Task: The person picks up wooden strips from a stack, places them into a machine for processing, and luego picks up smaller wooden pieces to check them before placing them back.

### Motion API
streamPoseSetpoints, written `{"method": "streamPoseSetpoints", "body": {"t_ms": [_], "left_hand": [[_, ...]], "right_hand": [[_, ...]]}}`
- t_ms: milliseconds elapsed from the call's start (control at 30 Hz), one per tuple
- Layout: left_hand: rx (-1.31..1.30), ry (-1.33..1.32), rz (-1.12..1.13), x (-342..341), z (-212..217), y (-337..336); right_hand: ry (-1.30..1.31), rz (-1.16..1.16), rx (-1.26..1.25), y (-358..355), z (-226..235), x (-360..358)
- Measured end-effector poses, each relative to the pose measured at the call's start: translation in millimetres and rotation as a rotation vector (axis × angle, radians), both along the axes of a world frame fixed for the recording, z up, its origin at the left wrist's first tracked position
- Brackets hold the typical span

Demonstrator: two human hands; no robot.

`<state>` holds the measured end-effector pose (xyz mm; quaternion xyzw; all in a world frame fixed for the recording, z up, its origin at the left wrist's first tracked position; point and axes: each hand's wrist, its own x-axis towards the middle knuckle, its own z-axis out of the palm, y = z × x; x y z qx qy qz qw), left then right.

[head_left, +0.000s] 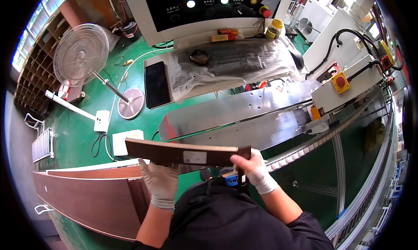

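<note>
A narrow dark brown board (217, 158) with a pale edge and a white label is held level in front of me between both hands. My left hand (162, 182), in a whitish glove, supports it from below toward its left part; the fingertips are hidden by the board. My right hand (257, 172), gloved with bare fingertips, grips the right end, thumb on the labelled face. Just beyond the board lies a long metal machine bed (209, 120).
A control panel (209, 10) stands ahead, above a plastic-covered keyboard shelf (244, 60) with a black tablet-like device (157, 84). A fan (82, 54) is at far left. Larger brown panels (87, 197) are stacked at lower left. A roller rail (300, 152) curves along the right.
</note>
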<state>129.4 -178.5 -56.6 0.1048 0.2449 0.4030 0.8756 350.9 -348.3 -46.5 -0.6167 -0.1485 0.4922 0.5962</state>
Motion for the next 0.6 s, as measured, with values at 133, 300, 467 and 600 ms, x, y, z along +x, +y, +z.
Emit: {"method": "streamPoseSetpoints", "body": {"t_ms": [133, 300, 467, 600], "left_hand": [[0.013, 0.29, -0.005, -2.6, -76.4, 3.6], [0.1, 0.486, -0.179, -2.7, -84.3, 10.7], [0.217, 0.7, -0.318, -5.4, -84.9, 19.1], [0.763, 1.105, -0.568, 5.6, -60.5, 24.7]], "right_hand": [[0.143, -0.073, -0.133, -14.9, -48.7, 36.7], [0.113, -0.145, -0.26, -37.6, -74.2, 78.3], [0.097, -0.427, -0.078, -58.1, -88.7, 93.8], [0.111, -0.749, 0.021, -62.8, -97.3, 75.6]]}}
